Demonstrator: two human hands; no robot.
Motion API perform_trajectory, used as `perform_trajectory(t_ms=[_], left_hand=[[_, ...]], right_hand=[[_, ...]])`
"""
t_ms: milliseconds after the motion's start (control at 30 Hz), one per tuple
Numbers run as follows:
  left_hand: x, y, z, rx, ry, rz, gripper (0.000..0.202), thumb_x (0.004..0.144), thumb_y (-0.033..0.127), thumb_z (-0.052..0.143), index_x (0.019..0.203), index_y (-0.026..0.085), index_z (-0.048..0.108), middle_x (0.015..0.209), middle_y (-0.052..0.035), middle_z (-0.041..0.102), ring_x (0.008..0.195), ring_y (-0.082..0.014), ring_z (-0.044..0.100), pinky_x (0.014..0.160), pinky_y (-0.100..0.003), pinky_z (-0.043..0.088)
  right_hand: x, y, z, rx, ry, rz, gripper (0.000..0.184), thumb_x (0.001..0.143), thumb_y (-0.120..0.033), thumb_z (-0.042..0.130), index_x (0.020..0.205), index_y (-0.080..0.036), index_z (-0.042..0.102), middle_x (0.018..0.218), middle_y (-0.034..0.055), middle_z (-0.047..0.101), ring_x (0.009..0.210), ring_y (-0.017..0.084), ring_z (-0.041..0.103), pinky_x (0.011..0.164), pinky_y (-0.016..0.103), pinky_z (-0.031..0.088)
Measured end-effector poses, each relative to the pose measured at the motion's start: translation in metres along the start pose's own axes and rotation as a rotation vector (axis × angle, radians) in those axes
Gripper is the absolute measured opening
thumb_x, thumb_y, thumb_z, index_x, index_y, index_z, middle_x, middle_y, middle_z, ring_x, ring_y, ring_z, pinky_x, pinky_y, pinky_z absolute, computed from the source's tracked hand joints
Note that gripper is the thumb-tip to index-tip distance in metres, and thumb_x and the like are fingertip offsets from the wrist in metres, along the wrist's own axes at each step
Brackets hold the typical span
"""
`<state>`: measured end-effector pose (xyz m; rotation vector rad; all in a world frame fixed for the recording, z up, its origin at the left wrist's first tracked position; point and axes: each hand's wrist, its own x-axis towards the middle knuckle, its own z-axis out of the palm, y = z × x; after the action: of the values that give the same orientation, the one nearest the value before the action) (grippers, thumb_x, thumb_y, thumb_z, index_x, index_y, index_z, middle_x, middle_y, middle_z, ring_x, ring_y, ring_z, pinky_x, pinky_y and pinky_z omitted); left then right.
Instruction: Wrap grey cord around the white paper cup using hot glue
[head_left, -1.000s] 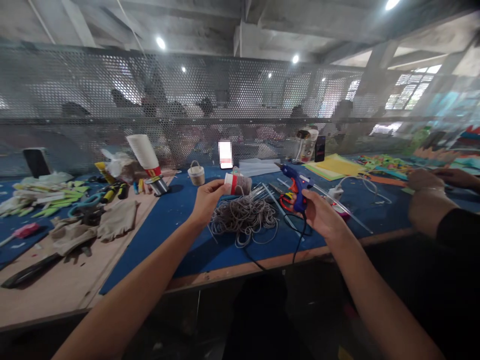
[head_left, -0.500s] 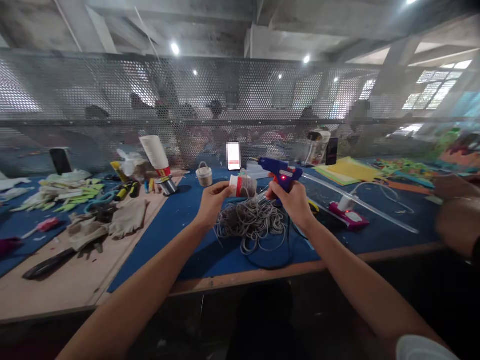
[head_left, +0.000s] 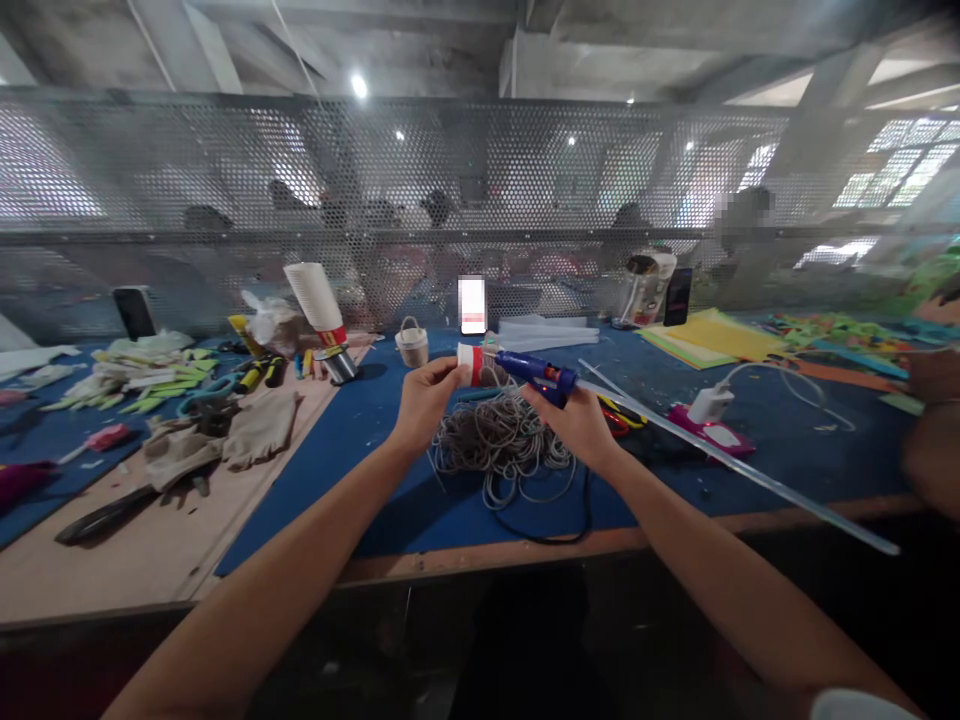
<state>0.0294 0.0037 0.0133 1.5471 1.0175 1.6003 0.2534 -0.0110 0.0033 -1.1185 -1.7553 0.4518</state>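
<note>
My left hand (head_left: 424,400) is closed around a small paper cup (head_left: 474,364) with a red band, partly wrapped in grey cord, held on its side above the table. My right hand (head_left: 576,425) grips a blue hot glue gun (head_left: 536,370), a long clear glue stick (head_left: 739,470) trailing from its back. The gun's nozzle points left and touches the cup. A loose pile of grey cord (head_left: 504,450) lies on the blue mat (head_left: 375,440) right under both hands.
A stack of white cups (head_left: 315,297), a tiny basket (head_left: 411,343), a phone (head_left: 472,304), gloves (head_left: 225,435), scissors (head_left: 616,417), a white plug on a pink base (head_left: 709,420), coloured sheets (head_left: 709,340). Another person's arm (head_left: 930,440) at far right. A perforated metal screen (head_left: 480,200) closes the back.
My right hand brought the glue gun leftward from the table's right side and tipped it down until its nozzle met the cup. The left hand kept the cup almost still.
</note>
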Motion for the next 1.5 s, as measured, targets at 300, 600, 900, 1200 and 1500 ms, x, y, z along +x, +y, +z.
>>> perform_trajectory(t_ms=[300,600,900,1200,1500], left_hand=[[0.001,0.001,0.0,0.046,0.027,0.011,0.027,0.082,0.036,0.068,0.096,0.015,0.077,0.093,-0.0056,0.076,0.085,-0.0191,0.065,0.083,-0.03,0.05],[0.0,0.0,0.0,0.087,0.016,0.042,0.025,0.083,0.036,0.068,0.097,0.017,0.077,0.096,-0.0053,0.076,0.089,-0.0191,0.066,0.087,-0.032,0.05],[0.0,0.003,0.001,0.087,0.026,0.03,0.027,0.082,0.036,0.069,0.098,0.016,0.077,0.097,-0.0058,0.077,0.088,-0.0193,0.066,0.088,-0.033,0.05],[-0.001,0.005,0.001,0.132,0.025,0.044,0.029,0.083,0.037,0.067,0.098,0.015,0.077,0.096,-0.0065,0.076,0.089,-0.0194,0.066,0.087,-0.032,0.05],[0.002,-0.002,-0.003,0.147,0.02,0.076,0.029,0.085,0.037,0.065,0.1,0.015,0.076,0.097,-0.006,0.075,0.091,-0.0205,0.065,0.088,-0.033,0.05]], right_hand=[[-0.001,0.01,0.005,-0.214,0.006,-0.086,0.038,0.09,-0.055,0.057,0.089,-0.02,0.072,0.067,0.0042,0.068,0.068,0.024,0.065,0.066,0.031,0.047],[-0.001,0.013,0.005,-0.239,-0.02,-0.093,0.041,0.092,-0.057,0.055,0.098,-0.02,0.072,0.07,0.0044,0.07,0.066,0.024,0.065,0.067,0.032,0.046],[-0.001,0.013,0.004,-0.255,-0.031,-0.096,0.043,0.092,-0.058,0.054,0.101,-0.02,0.071,0.068,0.0036,0.069,0.067,0.024,0.066,0.068,0.031,0.047],[-0.002,0.005,0.002,-0.268,-0.042,-0.079,0.038,0.092,-0.054,0.056,0.097,-0.02,0.071,0.064,0.0031,0.067,0.065,0.024,0.065,0.066,0.031,0.047],[-0.003,0.01,0.003,-0.26,-0.06,-0.079,0.044,0.092,-0.059,0.053,0.097,-0.02,0.072,0.064,0.0031,0.067,0.065,0.024,0.065,0.064,0.031,0.046]])
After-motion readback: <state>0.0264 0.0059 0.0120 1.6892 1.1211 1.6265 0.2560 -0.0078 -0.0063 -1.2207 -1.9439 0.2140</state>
